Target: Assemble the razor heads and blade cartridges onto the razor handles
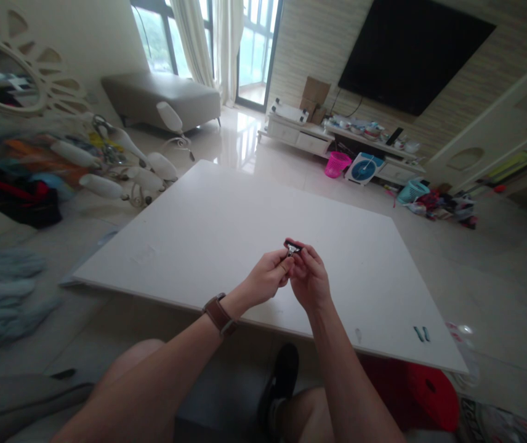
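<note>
What looks like a razor (293, 247), with a wide black head and a silver neck, is held above the white table (226, 240). My left hand (270, 275) is closed round its lower part, so the handle is mostly hidden. My right hand (312, 280) is also closed, its fingertips pinching the head from the right side. Both hands touch each other near the middle of the table. Two small dark green strips (421, 334) lie at the table's right end, and a small clear piece (358, 335) rests near the front edge.
A lamp with several white shades (146, 178) stands beyond the table's left edge. Below its right front is a red stool (430, 394). Across the floor are a pink basket (337, 165), a blue fan (364, 168) and a low TV cabinet (309, 141).
</note>
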A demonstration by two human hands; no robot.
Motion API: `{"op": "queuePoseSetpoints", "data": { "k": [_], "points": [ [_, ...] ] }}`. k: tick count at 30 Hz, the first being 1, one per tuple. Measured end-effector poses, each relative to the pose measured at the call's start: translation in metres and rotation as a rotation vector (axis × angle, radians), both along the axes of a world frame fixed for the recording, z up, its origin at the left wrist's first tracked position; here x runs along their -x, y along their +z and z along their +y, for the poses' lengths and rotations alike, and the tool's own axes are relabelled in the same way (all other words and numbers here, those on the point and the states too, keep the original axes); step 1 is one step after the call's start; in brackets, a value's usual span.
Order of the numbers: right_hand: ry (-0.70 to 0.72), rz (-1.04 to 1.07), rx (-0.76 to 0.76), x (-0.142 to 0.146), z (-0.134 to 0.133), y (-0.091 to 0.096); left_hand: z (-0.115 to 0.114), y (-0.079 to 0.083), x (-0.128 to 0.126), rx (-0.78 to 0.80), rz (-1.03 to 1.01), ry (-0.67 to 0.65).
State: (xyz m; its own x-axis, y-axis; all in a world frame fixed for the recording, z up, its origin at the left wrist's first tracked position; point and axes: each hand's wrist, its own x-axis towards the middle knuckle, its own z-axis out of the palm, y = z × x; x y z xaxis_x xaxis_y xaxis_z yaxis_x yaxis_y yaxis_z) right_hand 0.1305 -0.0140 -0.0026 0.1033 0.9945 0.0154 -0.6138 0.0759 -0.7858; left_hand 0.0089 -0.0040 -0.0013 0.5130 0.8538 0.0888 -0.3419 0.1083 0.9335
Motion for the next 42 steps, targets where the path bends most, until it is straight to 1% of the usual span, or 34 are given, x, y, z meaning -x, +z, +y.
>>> {"op": "queuePoseSetpoints", "data": {
  "k": [4,12,16,21,28,31,36,39,42],
  "points": [
    [0.029,0.027,0.004,0.0,-0.001,0.001,0.0,0.0,0.0,0.001,-0.034,-0.018],
    [0.041,0.032,0.002,0.001,0.0,0.0,0.002,-0.004,0.001,0.024,-0.055,-0.039],
    [0.017,0.024,0.006,0.001,-0.001,0.0,0.001,-0.002,-0.001,0.04,-0.067,-0.053],
    [0.03,0.064,0.039,0.004,-0.002,0.0,0.0,0.003,-0.005,0.049,-0.047,-0.036],
    [-0.037,0.128,0.087,0.009,-0.003,0.0,-0.003,0.004,-0.006,0.074,-0.019,-0.059],
    [-0.014,0.163,0.103,0.016,-0.007,0.0,-0.006,0.004,-0.006,0.085,0.001,-0.067],
    [0.051,0.147,0.108,0.027,-0.012,0.006,-0.009,0.0,-0.007,0.135,-0.066,-0.071],
    [0.045,0.115,0.091,0.029,-0.015,0.008,-0.012,-0.003,-0.009,0.142,-0.116,-0.054],
    [0.016,0.135,0.122,0.027,-0.016,0.004,-0.016,-0.005,-0.012,0.162,-0.103,-0.027]
  ]
}}
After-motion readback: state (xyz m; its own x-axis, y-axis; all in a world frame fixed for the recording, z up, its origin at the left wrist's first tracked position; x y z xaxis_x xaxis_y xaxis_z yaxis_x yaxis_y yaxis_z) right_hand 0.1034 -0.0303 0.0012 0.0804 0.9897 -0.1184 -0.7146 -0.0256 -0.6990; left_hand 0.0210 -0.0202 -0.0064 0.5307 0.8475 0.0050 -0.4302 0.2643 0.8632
